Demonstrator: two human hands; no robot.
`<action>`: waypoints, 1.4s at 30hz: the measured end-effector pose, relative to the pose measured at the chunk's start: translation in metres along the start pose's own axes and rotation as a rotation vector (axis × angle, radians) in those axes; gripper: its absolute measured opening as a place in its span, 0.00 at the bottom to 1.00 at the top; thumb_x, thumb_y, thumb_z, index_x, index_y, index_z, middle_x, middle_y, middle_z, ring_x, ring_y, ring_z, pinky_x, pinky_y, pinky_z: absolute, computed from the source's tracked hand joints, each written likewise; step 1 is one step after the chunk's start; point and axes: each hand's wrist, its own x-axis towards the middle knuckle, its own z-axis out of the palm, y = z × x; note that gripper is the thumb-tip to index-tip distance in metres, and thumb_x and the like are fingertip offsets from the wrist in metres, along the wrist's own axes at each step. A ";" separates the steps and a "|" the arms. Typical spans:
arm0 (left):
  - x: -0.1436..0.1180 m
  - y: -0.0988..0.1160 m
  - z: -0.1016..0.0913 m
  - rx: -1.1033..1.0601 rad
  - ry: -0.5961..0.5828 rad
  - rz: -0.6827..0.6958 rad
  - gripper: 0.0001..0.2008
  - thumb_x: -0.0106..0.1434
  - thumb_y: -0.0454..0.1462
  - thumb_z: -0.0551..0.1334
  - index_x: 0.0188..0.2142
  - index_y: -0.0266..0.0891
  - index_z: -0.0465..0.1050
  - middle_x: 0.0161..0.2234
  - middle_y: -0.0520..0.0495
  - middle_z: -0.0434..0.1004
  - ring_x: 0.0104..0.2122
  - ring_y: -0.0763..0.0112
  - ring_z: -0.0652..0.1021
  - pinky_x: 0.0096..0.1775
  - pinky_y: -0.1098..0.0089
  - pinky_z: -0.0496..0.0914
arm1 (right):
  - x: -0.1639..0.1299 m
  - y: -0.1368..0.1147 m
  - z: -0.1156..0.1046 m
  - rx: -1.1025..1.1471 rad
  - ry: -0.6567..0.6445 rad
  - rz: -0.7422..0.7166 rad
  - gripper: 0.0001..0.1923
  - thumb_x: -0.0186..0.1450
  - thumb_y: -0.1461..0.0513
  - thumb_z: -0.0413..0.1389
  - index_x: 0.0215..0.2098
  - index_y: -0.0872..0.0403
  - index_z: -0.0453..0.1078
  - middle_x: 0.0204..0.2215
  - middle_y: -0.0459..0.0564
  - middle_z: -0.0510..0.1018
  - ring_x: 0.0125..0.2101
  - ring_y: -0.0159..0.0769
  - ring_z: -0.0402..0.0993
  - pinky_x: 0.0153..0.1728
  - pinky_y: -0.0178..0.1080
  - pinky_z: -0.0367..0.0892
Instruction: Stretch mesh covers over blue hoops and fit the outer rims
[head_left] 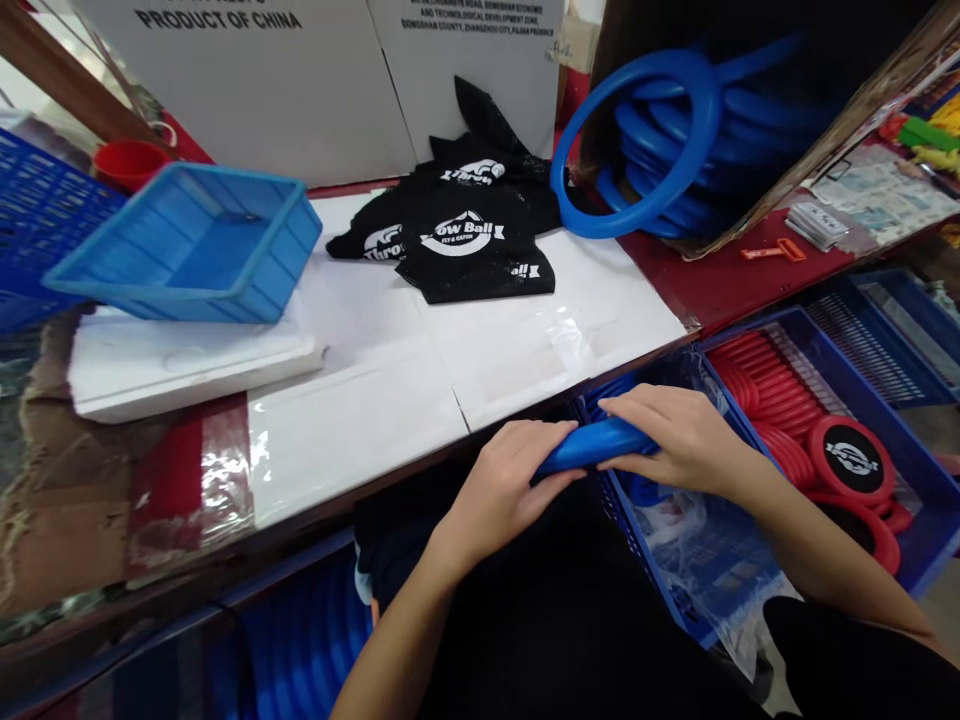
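Observation:
Just off the front edge of the work table, a blue plastic ring (598,443) is seen nearly edge-on between my hands. My left hand (517,470) grips its left end, thumb below and fingers above. Around the right end, my right hand (667,440) is closed in the same way. Black printed fabric pieces (472,235) lie in a loose pile on the white table top beyond my hands. More blue rings (675,140) fill an open cardboard box at the back right, and one leans out over its edge.
A light blue tray (277,270) rests on a white slab (187,365) at the left. To the right, a blue crate (926,560) holds red rings and a finished red disc (853,455). An orange tool (776,250) lies on the red surface. Several blue rings (300,640) are stacked below the table.

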 end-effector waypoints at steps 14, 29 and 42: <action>-0.021 -0.008 -0.023 0.026 -0.054 -0.152 0.23 0.70 0.42 0.69 0.62 0.41 0.72 0.51 0.39 0.84 0.48 0.56 0.85 0.52 0.57 0.80 | -0.008 0.007 0.012 0.117 -0.019 0.088 0.12 0.67 0.62 0.61 0.48 0.54 0.74 0.35 0.50 0.85 0.33 0.41 0.84 0.35 0.39 0.76; -0.039 -0.019 -0.050 -0.168 0.078 -0.147 0.17 0.68 0.38 0.70 0.55 0.41 0.76 0.45 0.41 0.85 0.43 0.60 0.85 0.45 0.64 0.80 | -0.014 0.017 0.003 0.306 0.064 0.058 0.16 0.72 0.53 0.63 0.52 0.53 0.74 0.40 0.51 0.86 0.39 0.39 0.85 0.43 0.38 0.79; -0.028 0.010 -0.036 -0.072 -0.022 0.058 0.19 0.71 0.38 0.68 0.59 0.35 0.75 0.47 0.38 0.87 0.44 0.60 0.87 0.45 0.65 0.81 | -0.002 -0.028 0.002 0.338 -0.105 0.000 0.24 0.74 0.48 0.59 0.57 0.58 0.71 0.41 0.56 0.83 0.40 0.41 0.80 0.42 0.41 0.77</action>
